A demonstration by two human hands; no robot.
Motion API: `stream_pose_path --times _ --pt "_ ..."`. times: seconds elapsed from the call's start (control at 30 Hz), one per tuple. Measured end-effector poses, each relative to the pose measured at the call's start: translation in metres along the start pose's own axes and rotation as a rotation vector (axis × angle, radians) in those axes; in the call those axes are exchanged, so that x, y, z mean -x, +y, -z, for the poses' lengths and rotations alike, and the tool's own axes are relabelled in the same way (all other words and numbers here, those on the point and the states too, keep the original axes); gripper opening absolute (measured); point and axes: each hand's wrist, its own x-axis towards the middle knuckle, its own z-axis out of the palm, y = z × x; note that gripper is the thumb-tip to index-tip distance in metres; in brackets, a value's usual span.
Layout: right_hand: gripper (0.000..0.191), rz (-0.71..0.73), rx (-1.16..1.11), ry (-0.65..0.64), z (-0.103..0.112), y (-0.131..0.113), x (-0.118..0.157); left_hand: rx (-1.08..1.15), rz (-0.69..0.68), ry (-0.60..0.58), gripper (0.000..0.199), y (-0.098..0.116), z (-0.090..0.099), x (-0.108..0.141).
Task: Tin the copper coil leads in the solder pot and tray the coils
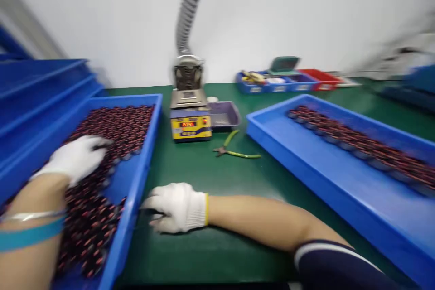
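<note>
My left hand [76, 156], in a white glove, reaches over the small dark parts with reddish marks [115, 129] that fill much of the left blue tray [154, 131]. Its fingers stretch forward and stand slightly apart, touching or just above the parts; motion blurs them. My right hand [176, 207], also gloved in white, is low over the green table beside that tray's right wall. The fingers there are curled in, with a dark gap between them, and whatever they hold is hidden.
A yellow-fronted device [190, 128] with a lit display stands beneath a grey hose [190, 9]. Green-handled cutters [234, 149] lie near a purple-grey bin [224, 115]. The right blue tray [288, 131] holds rows of similar parts. Blue and red bins [282, 82] line the back.
</note>
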Motion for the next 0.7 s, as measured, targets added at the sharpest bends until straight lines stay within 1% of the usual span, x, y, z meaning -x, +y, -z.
stream_pose_path --times 0.03,0.07,0.1,0.17,0.23,0.3,0.37,0.43,0.53,0.63,0.7 --pt "0.041 -0.002 -0.005 0.004 0.0 0.002 0.001 -0.019 0.047 -0.042 0.038 -0.006 0.001 0.001" --pt "0.041 0.0 -0.014 0.011 0.001 0.005 0.002 -0.017 0.065 -0.054 0.039 -0.01 0.002 0.0" --pt "0.04 0.006 -0.023 0.021 0.002 0.007 0.003 -0.013 0.073 -0.052 0.04 -0.011 0.001 -0.001" --pt "0.041 0.002 -0.057 0.053 0.003 0.009 0.005 0.003 0.095 -0.098 0.036 -0.01 -0.002 -0.004" --pt "0.041 -0.005 -0.088 0.08 0.002 0.007 0.007 0.038 0.11 -0.202 0.037 -0.004 -0.003 -0.004" --pt "0.04 -0.016 -0.11 0.103 0.0 0.005 0.008 0.097 0.113 -0.31 0.042 0.004 -0.003 -0.001" --pt "0.038 -0.028 -0.129 0.119 -0.002 0.005 0.009 0.161 0.063 -0.373 0.045 0.014 -0.002 0.006" --pt "0.037 -0.031 -0.145 0.122 -0.003 0.005 0.009 0.185 -0.058 -0.401 0.048 0.025 0.0 0.014" --pt "0.037 -0.014 -0.149 0.11 -0.002 0.008 0.009 0.106 -0.203 -0.46 0.045 0.038 -0.002 0.023" --pt "0.038 0.002 -0.145 0.099 -0.001 0.01 0.008 0.053 -0.25 -0.537 0.043 0.044 -0.007 0.025" --pt "0.038 0.001 -0.136 0.092 0.0 0.01 0.007 0.044 -0.243 -0.566 0.045 0.045 -0.012 0.024"
